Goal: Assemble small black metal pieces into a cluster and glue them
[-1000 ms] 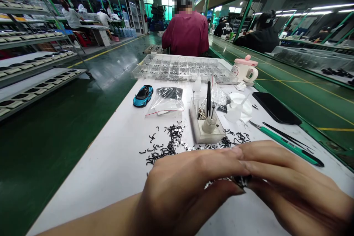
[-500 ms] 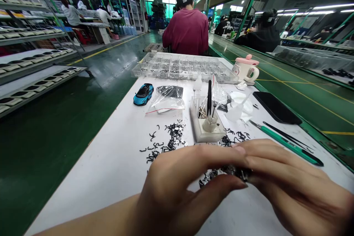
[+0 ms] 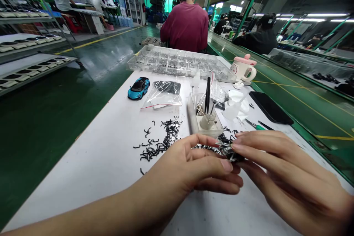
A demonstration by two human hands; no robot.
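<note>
the left hand (image 3: 193,166) and right hand (image 3: 287,169) are coming together at lower center, and both sets of fingers are clamping a clump of small black and silver parts (image 3: 229,153) from either side. the clump is sitting between the fingertips just above the white table (image 3: 83,180), with a thin strand of the parts trailing out toward the left hand. the loose black curved pieces (image 3: 157,145) are lying scattered on the table just left of and above the hands, with silver bits mixed in among them. a clear block holder (image 3: 197,118) is standing just past the hands, with tweezers and thin tools poking up from it. a green-handled tool (image 3: 256,126) is lying to the right, partly hidden behind the right hand, and a black phone (image 3: 269,107) is resting beyond it near the table edge. a clear plastic bag (image 3: 164,94) and a blue toy car (image 3: 138,87) are sitting further up the table, left of center. a clear compartment tray (image 3: 132,67) is spanning the far end, and a white mug with a pink lid (image 3: 243,68) is standing at its right. a person in a maroon shirt (image 3: 185,25) is sitting beyond the tray at top center, and shelves (image 3: 27,40) are lining the upper left.
</note>
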